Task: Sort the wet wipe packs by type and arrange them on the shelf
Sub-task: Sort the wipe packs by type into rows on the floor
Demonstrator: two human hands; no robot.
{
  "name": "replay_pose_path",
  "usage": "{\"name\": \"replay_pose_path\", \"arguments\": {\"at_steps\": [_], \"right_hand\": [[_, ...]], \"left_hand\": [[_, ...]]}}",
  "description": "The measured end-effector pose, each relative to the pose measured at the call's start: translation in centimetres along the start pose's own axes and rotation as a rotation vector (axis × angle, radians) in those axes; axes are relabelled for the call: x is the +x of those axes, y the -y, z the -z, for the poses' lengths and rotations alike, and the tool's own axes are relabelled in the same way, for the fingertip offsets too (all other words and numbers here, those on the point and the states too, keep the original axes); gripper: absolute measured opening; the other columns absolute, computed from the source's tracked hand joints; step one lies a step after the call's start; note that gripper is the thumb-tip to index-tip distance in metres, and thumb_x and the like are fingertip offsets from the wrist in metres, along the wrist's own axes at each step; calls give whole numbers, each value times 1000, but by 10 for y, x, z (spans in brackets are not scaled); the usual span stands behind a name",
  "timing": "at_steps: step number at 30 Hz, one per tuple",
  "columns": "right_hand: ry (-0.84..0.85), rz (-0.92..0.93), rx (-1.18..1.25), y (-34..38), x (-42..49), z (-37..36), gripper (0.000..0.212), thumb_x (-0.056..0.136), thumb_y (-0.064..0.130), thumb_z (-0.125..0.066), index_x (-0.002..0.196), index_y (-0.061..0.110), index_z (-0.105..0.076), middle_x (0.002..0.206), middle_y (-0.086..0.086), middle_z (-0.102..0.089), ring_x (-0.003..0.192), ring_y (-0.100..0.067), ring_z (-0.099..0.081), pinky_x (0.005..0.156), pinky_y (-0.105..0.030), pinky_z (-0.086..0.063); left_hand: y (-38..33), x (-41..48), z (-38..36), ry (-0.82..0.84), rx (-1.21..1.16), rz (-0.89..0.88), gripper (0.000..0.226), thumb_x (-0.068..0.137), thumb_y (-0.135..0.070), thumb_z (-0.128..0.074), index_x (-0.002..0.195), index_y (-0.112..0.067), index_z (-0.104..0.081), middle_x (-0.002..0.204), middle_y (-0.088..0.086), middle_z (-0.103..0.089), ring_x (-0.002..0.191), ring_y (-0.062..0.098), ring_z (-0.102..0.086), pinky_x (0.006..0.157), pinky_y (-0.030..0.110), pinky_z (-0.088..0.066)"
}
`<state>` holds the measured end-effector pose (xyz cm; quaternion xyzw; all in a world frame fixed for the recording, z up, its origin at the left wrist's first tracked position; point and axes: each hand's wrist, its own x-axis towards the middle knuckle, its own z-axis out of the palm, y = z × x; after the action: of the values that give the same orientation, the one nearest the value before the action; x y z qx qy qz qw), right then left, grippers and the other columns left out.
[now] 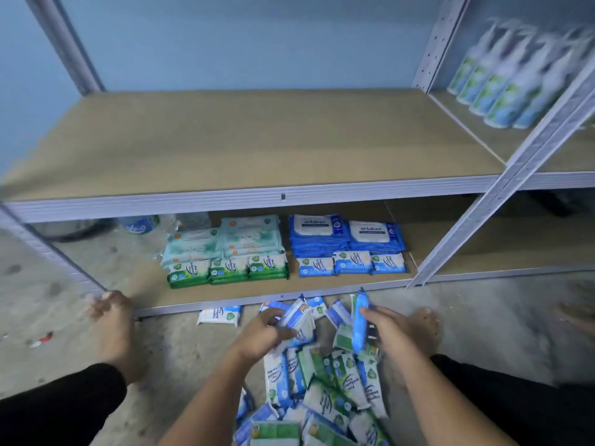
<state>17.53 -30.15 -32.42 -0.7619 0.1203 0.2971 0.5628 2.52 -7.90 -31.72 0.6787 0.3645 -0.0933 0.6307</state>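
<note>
1. I record the shelf boards point(257, 140) as tan, the frame point(193, 202) pale grey, the wall point(225, 37) light blue.
2. Lower shelf point(145, 291): mint packs point(225, 241) with orange dots; dark blue packs point(346, 235) with white labels; green-and-white packs point(228, 272); blue-and-white packs point(352, 263).
3. Floor pile point(322, 397): mixed blue, green, white.
4. Right hand point(386, 329) grips a blue pack point(360, 326); left hand point(264, 333) a white-and-blue pack point(297, 317).
5. Bottles point(502, 82): white, green-and-blue labels.

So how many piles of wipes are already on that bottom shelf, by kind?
Small green piles: 3
Small blue piles: 3
Large blue piles: 2
Large pale teal piles: 2
Total: 10 piles on the bottom shelf
</note>
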Motion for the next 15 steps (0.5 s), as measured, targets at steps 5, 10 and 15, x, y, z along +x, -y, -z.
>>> {"name": "replay_pose_path", "arguments": {"at_steps": [5,10,15], "right_hand": [[166,-50,539,51,-49,5,27,98,18,-60,125,18,-62,112,-24,-67,90,-37,-69,65,-42,-58],[214,-128,678,69,-83,3,41,104,33,-43,130,7,-60,111,-27,-69,80,-44,-71,64,-44,-56],[207,-43,662,71,-97,4,32,101,25,-56,133,28,-58,114,-26,-69,87,-41,-67,67,-47,-58]], "left_hand": [[-42,-47,-8,136,-384,4,21,98,-25,-58,116,-15,-64,106,13,-69,86,27,-69,86,42,-53],[-67,-74,-13,155,-516,-28,34,106,-30,-40,121,-3,-56,91,22,-72,71,36,-66,63,42,-58],[-76,-85,-12,198,-407,-72,39,108,-37,-37,127,-6,-52,93,26,-71,62,31,-60,52,33,-47]]}}
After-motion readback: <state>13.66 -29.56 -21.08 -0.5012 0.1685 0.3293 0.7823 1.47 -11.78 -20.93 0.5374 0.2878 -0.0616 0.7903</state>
